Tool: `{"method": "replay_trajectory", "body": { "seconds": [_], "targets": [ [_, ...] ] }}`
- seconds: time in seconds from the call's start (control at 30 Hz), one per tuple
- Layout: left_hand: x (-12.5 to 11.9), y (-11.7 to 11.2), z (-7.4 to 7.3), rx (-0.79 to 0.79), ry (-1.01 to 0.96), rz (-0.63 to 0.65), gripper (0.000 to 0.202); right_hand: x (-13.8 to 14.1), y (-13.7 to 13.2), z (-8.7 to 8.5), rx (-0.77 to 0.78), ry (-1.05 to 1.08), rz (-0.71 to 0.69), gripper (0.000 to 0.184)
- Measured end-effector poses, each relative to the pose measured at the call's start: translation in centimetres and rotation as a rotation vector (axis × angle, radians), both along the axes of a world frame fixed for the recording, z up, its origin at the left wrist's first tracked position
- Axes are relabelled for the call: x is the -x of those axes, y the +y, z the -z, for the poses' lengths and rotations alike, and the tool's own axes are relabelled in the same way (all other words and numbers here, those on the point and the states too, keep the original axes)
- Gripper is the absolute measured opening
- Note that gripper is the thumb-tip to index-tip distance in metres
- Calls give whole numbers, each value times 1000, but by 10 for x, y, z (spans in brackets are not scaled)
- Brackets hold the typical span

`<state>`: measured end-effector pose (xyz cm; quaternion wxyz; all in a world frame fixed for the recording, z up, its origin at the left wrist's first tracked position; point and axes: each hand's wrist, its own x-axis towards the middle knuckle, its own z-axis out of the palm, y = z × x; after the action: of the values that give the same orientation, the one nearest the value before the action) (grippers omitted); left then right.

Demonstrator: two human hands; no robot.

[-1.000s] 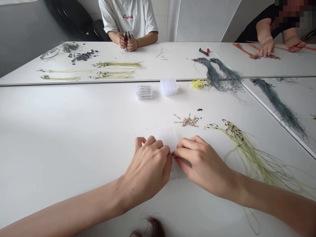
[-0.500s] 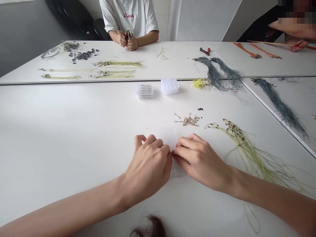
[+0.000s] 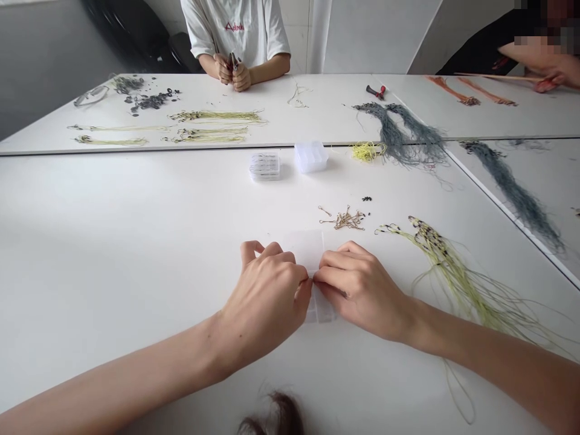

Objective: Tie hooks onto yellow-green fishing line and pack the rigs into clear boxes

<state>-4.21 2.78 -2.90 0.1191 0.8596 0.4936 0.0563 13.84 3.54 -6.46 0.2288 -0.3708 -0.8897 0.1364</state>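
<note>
In front of me a clear plastic compartment box point(image 3: 324, 311) lies on the table, largely covered by my hands. My left hand point(image 3: 274, 290) is closed over its left part, with thumb and forefinger pinched together. From the right side my right hand point(image 3: 362, 287) is pinched too, and its fingertips meet the left ones above the middle of the box. What the fingertips hold is hidden. Just beyond the box sits a small pile of brass-coloured swivels point(image 3: 348, 219), with a few tiny black pieces point(image 3: 367, 199) behind it. A bundle of yellow-green lines with hooks point(image 3: 457, 272) lies beside my right hand.
Farther off stand a filled clear box point(image 3: 265, 167) and a whitish box point(image 3: 311, 157). Yellow thread point(image 3: 366, 151) and grey-blue line bundles point(image 3: 394, 136) lie to their right. Across the table a person in a white shirt point(image 3: 235, 36) holds pliers point(image 3: 233, 62); another person's arm point(image 3: 544, 60) is at right.
Both hands have shifted very slightly left and stay pinched together over the box. The rest of the table looks the same.
</note>
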Motion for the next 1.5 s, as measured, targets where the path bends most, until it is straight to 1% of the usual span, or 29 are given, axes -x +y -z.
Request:
{"method": "replay_trajectory", "body": {
  "seconds": [0.37, 0.63, 0.9, 1.03, 1.27, 1.37, 1.5],
  "targets": [
    [-1, 5, -7, -16, -29, -38, 26, 2, -4, 3, -68, -64, 34, 19],
    [-1, 9, -6, 41, -44, -39, 25, 6, -7, 3, -73, -81, 98, 20],
    [3, 13, 0, -28, -26, -2, 20, 7, -10, 11, -166, -130, 138, 18],
    [4, 19, 0, -17, -44, 57, 21, 8, -10, 13, -191, -125, 161, 18],
    [2, 26, -1, 19, -77, 109, 23, 6, -5, 10, -141, -102, 167, 19],
    [1, 27, -2, 55, -100, 98, 22, 6, -4, 8, -108, -92, 161, 20],
    [0, 30, -2, 106, -124, 55, 21, 6, -2, 7, -63, -62, 167, 22]
  ]
}}
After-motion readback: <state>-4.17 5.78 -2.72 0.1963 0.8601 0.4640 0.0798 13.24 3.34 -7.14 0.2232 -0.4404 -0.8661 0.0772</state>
